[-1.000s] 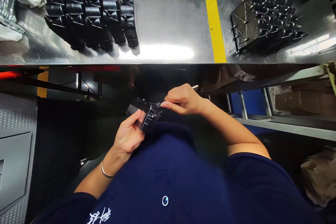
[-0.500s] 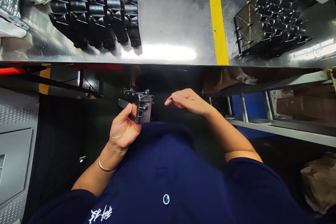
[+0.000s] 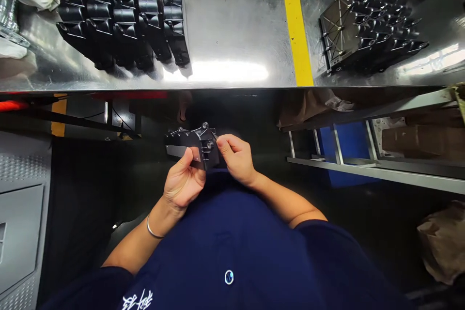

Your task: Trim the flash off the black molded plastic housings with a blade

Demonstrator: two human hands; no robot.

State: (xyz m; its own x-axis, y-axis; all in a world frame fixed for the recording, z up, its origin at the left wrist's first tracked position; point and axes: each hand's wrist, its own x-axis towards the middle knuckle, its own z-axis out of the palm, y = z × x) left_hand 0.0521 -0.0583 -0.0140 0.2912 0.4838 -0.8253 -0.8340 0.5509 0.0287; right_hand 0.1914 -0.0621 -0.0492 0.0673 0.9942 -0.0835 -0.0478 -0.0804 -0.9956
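My left hand [image 3: 183, 181] grips a black plastic part [image 3: 192, 143] with small studs, held in front of my chest below the table edge. My right hand [image 3: 236, 160] is closed beside the part's right end, pinching a thin tool whose tip touches the part's edge. Most of the tool is hidden inside my fingers. A thin bracelet sits on my left wrist.
A steel table [image 3: 232, 34] lies ahead with rows of black parts [image 3: 123, 9] at the left, a yellow stripe [image 3: 296, 29], and a stack of black parts [image 3: 366, 19] at the right. A metal shelf frame [image 3: 363, 169] and a brown bag [image 3: 441, 247] stand to my right, a grey cabinet [image 3: 18, 223] to my left.
My right hand drew away from the part, then came back to its right end. My left hand turned the part and raised it slightly.
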